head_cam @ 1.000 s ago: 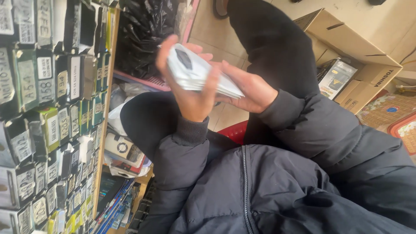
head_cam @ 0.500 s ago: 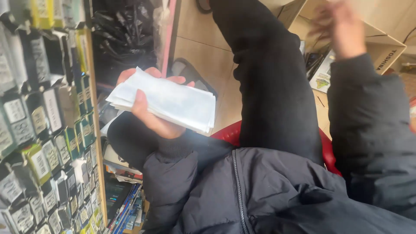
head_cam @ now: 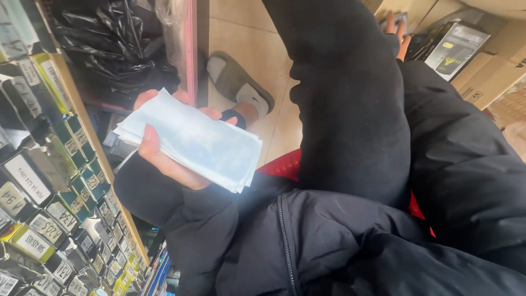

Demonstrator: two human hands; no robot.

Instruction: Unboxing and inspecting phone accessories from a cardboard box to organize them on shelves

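My left hand grips a stack of thin, pale blue-white flat packets, thumb across the near end and fingers behind it. The stack is held level over my lap, beside the display rack. My right hand reaches far forward past my raised knee into an open cardboard box. Only its fingertips show, next to dark flat packages, and whether they hold one is hidden by my sleeve. I wear a black puffer jacket and black trousers.
A rack of small labelled packages fills the left side. Black plastic bags lie behind a pink upright post. A grey slipper rests on the tiled floor. Something red shows under my legs.
Both hands held the stack a second ago. My right hand has since let go and swung forward to the cardboard box, while my left hand lowered and flattened the stack.
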